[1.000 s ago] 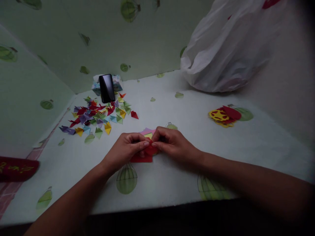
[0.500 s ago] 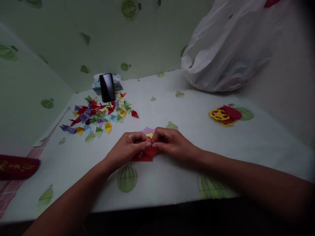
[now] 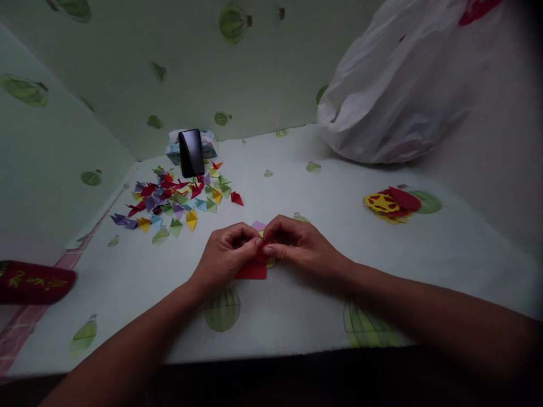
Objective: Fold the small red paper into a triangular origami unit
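Note:
Close together at the middle of the table, both hands pinch a small piece of red folding paper (image 3: pixel 264 249), mostly covered by the fingers. My left hand (image 3: pixel 229 249) is closed, thumb against fingertip at the paper's left side. Closed in a similar pinch, my right hand (image 3: pixel 303 246) meets it from the right. Under them lie sheets of coloured paper, a red sheet (image 3: pixel 252 271) on top, with bits of yellow and a lilac sheet (image 3: pixel 258 225) showing. How the held piece is folded cannot be made out.
Many folded paper cranes (image 3: pixel 173 200) are spread at the left, before a phone (image 3: pixel 192 153) leaning on a tissue box (image 3: pixel 209 144). Yellow and red paper cut-outs (image 3: pixel 382 203) lie right. A white plastic bag (image 3: pixel 382 96) stands back right; a red object (image 3: pixel 36 282) sits far left.
My fingertips have moved slightly apart on the red paper, and its shape between them looks narrower. The whole view has shifted a little, so things sit slightly further right.

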Available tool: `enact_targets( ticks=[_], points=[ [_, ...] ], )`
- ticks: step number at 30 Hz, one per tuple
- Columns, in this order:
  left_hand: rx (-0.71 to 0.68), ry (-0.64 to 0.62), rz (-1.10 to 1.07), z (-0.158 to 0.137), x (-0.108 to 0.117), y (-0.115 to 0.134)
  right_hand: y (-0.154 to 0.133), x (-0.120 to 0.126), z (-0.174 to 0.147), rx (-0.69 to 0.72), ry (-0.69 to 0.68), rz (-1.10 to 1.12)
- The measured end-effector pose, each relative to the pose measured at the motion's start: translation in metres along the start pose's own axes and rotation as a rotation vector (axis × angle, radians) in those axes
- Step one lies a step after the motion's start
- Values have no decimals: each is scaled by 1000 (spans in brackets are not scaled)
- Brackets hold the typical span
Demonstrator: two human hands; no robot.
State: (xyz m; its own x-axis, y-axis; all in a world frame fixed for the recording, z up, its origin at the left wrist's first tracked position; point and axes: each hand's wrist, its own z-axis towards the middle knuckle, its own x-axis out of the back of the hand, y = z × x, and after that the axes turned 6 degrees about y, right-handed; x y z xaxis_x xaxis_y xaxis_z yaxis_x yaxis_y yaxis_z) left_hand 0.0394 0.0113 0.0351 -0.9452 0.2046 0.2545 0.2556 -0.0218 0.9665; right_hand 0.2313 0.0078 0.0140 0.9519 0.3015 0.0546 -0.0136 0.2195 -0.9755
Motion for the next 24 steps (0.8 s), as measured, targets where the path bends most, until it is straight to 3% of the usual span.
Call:
enact_targets(
  ticks=[6,14,24],
  points=[
    [-71,58,6,-2,-3,-4,-1,-2,-2,130,45,-122],
    [18,39,-93,-4,-4,-5,2,-3,-3,50,38,-125],
    [-18,0,-28,-4,-3,-3,4,-2,-2,106,61,-228]
  ],
)
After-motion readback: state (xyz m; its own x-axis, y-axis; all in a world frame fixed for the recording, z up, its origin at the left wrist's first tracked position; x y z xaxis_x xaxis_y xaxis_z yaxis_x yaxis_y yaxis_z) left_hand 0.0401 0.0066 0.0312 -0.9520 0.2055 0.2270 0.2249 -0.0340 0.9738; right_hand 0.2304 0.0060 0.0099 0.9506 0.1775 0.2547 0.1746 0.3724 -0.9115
